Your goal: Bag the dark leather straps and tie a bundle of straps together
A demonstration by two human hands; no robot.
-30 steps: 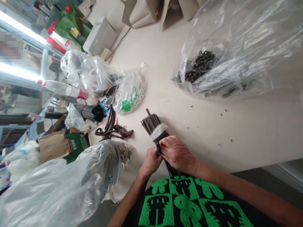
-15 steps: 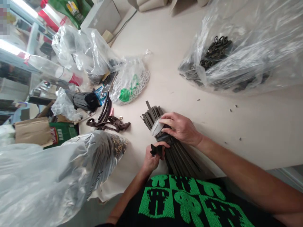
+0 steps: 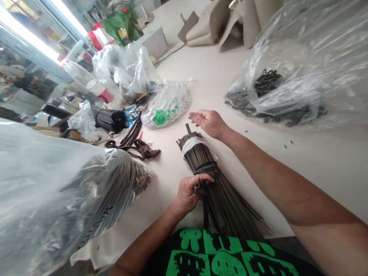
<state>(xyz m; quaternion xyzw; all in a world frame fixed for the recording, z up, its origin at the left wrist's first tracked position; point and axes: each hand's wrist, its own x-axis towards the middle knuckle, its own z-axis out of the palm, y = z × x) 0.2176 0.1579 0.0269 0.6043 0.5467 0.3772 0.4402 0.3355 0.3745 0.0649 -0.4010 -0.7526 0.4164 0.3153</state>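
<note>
A bundle of dark grey-brown strips lies slantwise on the table, its lower end fanning out against my shirt. White wrap circles it near the top, and a black band binds it lower down. My left hand is at the bundle's left side, closed around a crumpled black strip end, with a finger laid across the bundle. Just beyond the bundle's top end, my right hand is in the air, fingers stretched out and holding nothing I can see. One strip sticks out past the others below its fingertips.
Clear plastic bags stand around: one with black rings at right, one with white mesh-like pieces ahead, a large one at left. Brown straps and another dark bundle lie left. Beige bags stand at the back.
My right hand has let go of the white wrap and moved up past the bundle's top end. My left hand stays at the black strip. The view has tilted upward.
</note>
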